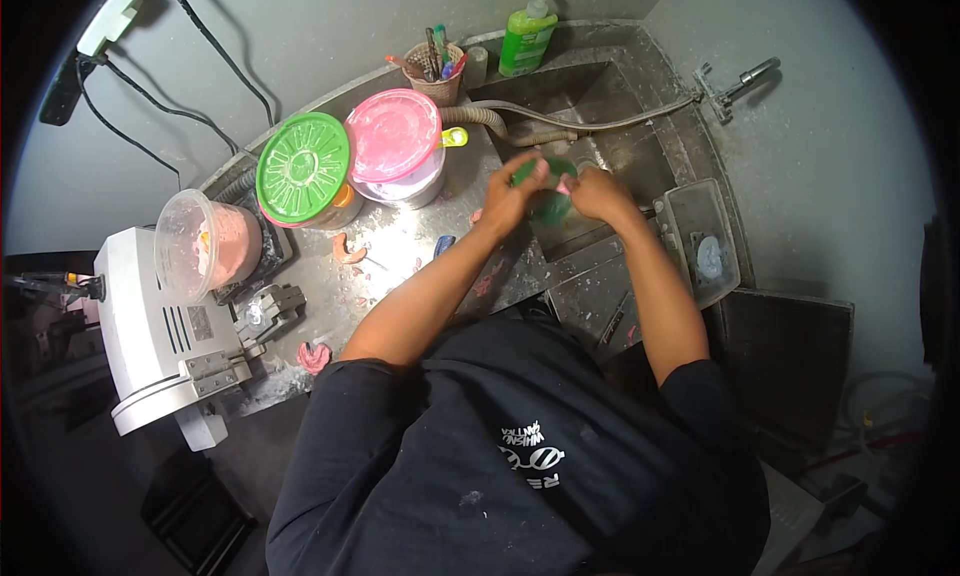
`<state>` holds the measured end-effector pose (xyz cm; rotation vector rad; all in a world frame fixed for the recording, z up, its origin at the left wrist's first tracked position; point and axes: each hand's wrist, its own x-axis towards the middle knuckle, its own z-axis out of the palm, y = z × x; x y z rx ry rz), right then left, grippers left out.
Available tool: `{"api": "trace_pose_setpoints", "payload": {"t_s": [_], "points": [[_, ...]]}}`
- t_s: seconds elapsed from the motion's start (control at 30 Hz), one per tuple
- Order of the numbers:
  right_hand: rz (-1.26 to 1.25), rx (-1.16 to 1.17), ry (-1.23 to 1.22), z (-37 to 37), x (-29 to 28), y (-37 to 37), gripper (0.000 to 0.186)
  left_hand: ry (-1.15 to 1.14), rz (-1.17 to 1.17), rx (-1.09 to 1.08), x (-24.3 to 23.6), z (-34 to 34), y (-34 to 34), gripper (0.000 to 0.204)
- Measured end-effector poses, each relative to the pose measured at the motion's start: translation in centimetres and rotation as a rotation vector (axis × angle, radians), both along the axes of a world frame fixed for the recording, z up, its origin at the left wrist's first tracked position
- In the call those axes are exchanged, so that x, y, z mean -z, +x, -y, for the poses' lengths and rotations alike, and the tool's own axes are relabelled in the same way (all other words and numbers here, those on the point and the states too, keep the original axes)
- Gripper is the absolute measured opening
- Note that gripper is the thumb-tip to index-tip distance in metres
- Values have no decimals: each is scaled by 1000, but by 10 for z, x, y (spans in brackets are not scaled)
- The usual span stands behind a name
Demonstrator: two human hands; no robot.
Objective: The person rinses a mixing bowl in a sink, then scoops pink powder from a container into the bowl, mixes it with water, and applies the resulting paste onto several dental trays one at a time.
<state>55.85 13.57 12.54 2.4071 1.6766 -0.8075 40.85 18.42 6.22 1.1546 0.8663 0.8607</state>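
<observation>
Over the near left part of the metal sink [655, 156], my left hand [512, 194] is closed on the rim of a green bowl [550, 210], which is partly hidden and slightly blurred. My right hand [600, 194] is at the bowl's right side with its fingers curled. A small pink bit [565, 185] shows at its fingertips. Whatever else that hand holds is hidden. Left of my left forearm, a small dark blue piece [444, 245] and a curved orange-pink piece [348, 250] lie on the metal counter [395, 266] among pink scraps.
Tubs with a pink lid [393, 136] and a green lid [303, 168] stand at the back left, near a clear tub [185, 244] and a white machine [148, 321]. Behind are a pen basket [433, 84] and green soap bottle [527, 44]. A clear bin [722, 241] is right.
</observation>
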Motion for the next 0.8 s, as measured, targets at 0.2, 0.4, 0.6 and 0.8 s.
{"api": "trace_pose_setpoints", "payload": {"t_s": [0.2,0.4,0.6,0.8], "points": [[-138,-38,-38,1,-6,0,41,-72,204,-136,2,2,-3,43],[-59,65,112,8,-6,-20,46,-40,177,-109,14,4,1,50],[-19,-38,123,17,-1,-15,48,10,31,-62,9,-1,7,56],[88,-92,205,16,2,-6,47,-10,149,-83,-8,8,12,43]]}}
